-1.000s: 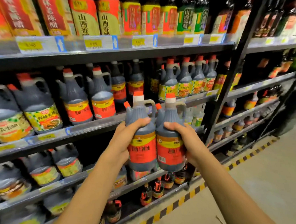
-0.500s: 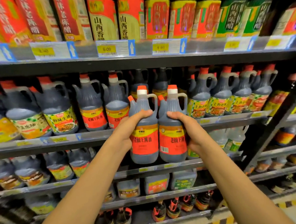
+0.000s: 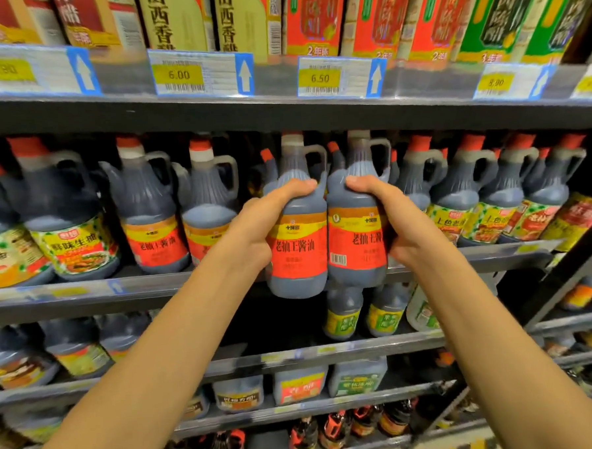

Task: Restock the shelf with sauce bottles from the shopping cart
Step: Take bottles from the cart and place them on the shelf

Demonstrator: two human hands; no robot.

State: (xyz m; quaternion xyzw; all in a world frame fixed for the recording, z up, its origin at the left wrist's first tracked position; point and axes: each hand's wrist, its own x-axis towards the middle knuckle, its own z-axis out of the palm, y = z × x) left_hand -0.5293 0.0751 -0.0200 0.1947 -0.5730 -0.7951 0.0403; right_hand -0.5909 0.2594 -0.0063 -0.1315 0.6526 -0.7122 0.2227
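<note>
Left grip (image 3: pixel 253 226) clenched round left sauce bottle (image 3: pixel 297 248), thumb over its shoulder. Right grip (image 3: pixel 402 225) clenched round right sauce bottle (image 3: pixel 357 241), same hold. Both bottles upright, side by side, touching, red labels facing camera, bases hanging in front of the shelf (image 3: pixel 85 297) edge, caps just under the upper shelf. Matching red-label bottles (image 3: pixel 154 228) standing on that shelf just left of left grip; green-label bottles (image 3: pixel 486 214) just right of right grip. Price tags (image 3: pixel 201 74) above.

Price tags on upper shelf rail: 6.00 (image 3: pixel 178 75), 6.50 (image 3: pixel 320 78). Held bottles' red labels (image 3: pixel 297 248): 老抽王酱油.
</note>
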